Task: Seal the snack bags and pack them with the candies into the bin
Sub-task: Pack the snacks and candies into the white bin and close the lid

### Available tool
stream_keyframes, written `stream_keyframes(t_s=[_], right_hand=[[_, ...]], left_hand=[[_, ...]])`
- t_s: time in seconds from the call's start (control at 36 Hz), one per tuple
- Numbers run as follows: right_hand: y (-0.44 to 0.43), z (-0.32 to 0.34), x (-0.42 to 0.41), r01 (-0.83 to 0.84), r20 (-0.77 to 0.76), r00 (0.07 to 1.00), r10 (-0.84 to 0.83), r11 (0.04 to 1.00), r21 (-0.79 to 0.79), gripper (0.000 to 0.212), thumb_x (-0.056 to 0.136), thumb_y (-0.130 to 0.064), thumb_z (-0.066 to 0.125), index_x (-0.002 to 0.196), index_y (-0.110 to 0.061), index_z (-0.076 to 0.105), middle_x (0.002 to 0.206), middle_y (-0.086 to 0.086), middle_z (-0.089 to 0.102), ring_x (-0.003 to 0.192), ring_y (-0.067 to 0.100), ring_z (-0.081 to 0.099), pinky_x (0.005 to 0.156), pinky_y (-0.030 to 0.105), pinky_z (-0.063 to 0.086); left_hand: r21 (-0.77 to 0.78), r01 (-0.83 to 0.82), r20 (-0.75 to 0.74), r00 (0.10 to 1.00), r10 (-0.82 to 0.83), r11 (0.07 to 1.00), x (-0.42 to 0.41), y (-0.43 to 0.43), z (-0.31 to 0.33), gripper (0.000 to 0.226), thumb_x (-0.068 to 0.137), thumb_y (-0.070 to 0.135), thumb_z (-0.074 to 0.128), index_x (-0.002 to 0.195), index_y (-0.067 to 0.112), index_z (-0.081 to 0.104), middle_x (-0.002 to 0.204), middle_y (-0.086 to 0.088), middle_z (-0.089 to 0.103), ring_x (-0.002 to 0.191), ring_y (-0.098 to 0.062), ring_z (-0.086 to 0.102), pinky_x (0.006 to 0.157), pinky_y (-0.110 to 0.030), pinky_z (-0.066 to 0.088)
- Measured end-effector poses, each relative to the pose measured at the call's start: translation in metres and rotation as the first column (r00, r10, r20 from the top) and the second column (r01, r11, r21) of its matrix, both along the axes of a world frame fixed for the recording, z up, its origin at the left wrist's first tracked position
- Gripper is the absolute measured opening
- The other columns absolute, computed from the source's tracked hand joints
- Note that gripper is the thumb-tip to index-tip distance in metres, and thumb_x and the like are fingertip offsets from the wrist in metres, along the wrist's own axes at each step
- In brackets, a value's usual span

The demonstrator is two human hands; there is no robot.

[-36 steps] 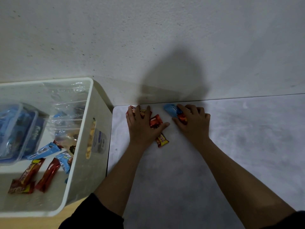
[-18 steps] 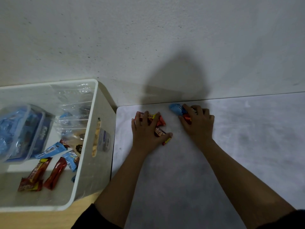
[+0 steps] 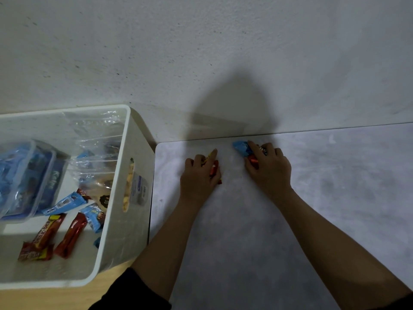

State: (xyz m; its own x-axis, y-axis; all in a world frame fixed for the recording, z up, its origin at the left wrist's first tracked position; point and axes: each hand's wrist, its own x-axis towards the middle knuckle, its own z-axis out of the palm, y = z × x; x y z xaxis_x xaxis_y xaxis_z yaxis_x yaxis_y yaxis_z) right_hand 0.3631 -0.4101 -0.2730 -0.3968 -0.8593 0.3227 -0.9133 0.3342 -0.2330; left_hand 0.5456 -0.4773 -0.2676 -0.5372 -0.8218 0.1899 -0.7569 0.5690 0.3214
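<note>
Head view: left hand point(image 3: 199, 179) clutching red candies point(image 3: 214, 170) beside bin point(image 3: 120, 238). Right hand point(image 3: 269, 170) gripping blue candy point(image 3: 240, 147), tip pointing toward bin.

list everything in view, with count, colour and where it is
bin: one, white, left of the table
clear bags: several, transparent, back of the bin
plastic tub: one, clear with blue contents, left side of the bin
candy bars: about six, red and blue, bin floor
red and yellow candies: a few, on the table under the left hand
blue and red candies: a few, at the table's far edge
table: one, grey
left hand: grips the red and yellow candies
right hand: grips the blue and red candies
</note>
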Motion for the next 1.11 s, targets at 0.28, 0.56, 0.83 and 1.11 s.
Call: stream_keyframes(t_s=[0.28, 0.56, 0.83, 1.11], right_hand=[[0.011, 0.008, 0.002, 0.012, 0.128, 0.992, -0.022, 0.997, 0.077, 0.047, 0.081, -0.040, 0.042, 0.121, -0.021, 0.061, 0.091, 0.014, 0.061, 0.067, 0.031, 0.056, 0.044, 0.030, 0.047], [0.029, 0.017, 0.008, 0.047, 0.301, 0.949, -0.094, 0.986, 0.158, 0.046, 0.084, -0.028, 0.062, 0.129, -0.023, 0.055, 0.105, 0.014, 0.057, 0.085, 0.033, 0.054, 0.056, 0.036, 0.050], [0.052, 0.015, 0.029, 0.037, 0.196, 0.978, -0.077, 0.979, 0.198, 0.050, 0.072, -0.030, 0.072, 0.120, -0.022, 0.062, 0.094, 0.015, 0.060, 0.076, 0.034, 0.056, 0.046, 0.032, 0.048], [0.062, 0.030, 0.037, 0.029, 0.288, 0.949, -0.128, 0.946, 0.324, 0.050, 0.088, -0.036, 0.050, 0.136, -0.028, 0.040, 0.115, 0.008, 0.046, 0.095, 0.027, 0.051, 0.068, 0.033, 0.049]], left_hand=[[0.199, -0.025, -0.143, 0.988, 0.055, 0.980, 0.000, 0.000, 0.008, 0.048, 0.089, 0.035, 0.052, 0.136, 0.026, 0.046, 0.097, -0.010, 0.056, 0.084, -0.027, 0.050, 0.064, -0.030, 0.045], [0.357, -0.111, -0.311, 0.922, 0.230, 0.927, 0.001, 0.009, 0.006, 0.054, 0.087, 0.038, 0.059, 0.138, 0.033, 0.041, 0.094, -0.004, 0.050, 0.090, -0.023, 0.055, 0.076, -0.038, 0.052], [0.357, -0.102, -0.315, 0.923, 0.222, 0.928, 0.009, 0.032, 0.008, 0.056, 0.087, 0.040, 0.059, 0.139, 0.032, 0.039, 0.090, -0.005, 0.049, 0.087, -0.022, 0.054, 0.073, -0.036, 0.052], [0.361, -0.114, -0.346, 0.905, 0.246, 0.925, 0.020, 0.043, 0.018, 0.057, 0.088, 0.041, 0.058, 0.140, 0.028, 0.039, 0.093, -0.009, 0.053, 0.089, -0.022, 0.054, 0.080, -0.036, 0.052]])
